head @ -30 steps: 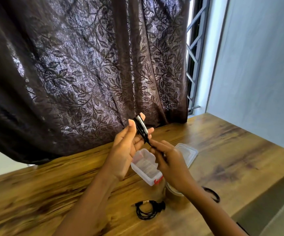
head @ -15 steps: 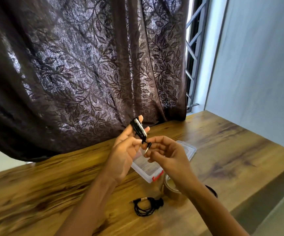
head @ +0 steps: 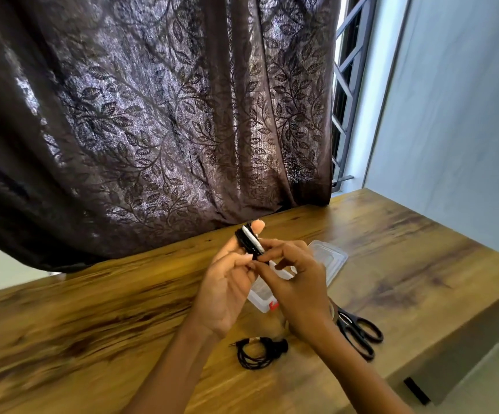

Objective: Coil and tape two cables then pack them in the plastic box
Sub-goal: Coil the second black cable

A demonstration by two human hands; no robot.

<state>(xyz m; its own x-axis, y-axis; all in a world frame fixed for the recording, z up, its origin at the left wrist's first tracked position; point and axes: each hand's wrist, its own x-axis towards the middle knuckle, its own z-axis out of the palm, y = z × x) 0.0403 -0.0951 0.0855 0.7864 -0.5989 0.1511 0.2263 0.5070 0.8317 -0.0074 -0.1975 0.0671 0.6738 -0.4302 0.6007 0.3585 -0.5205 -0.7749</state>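
STEP: coiling first cable | left hand grip closed on the coiled black-and-white cable, held above the counter | right hand pinches its loose end | NEXT, likely: tape it; second cable and plastic box wait below.

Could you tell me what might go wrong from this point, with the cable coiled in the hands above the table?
1. The black cable is held only by the fingertips of the left hand and right hand; a slip could let the coil spring loose.
2. A dropped coil might miss the plastic box, which the hands partly hide.
3. The scissors lie right beside the right forearm and could be knocked toward the table's edge.
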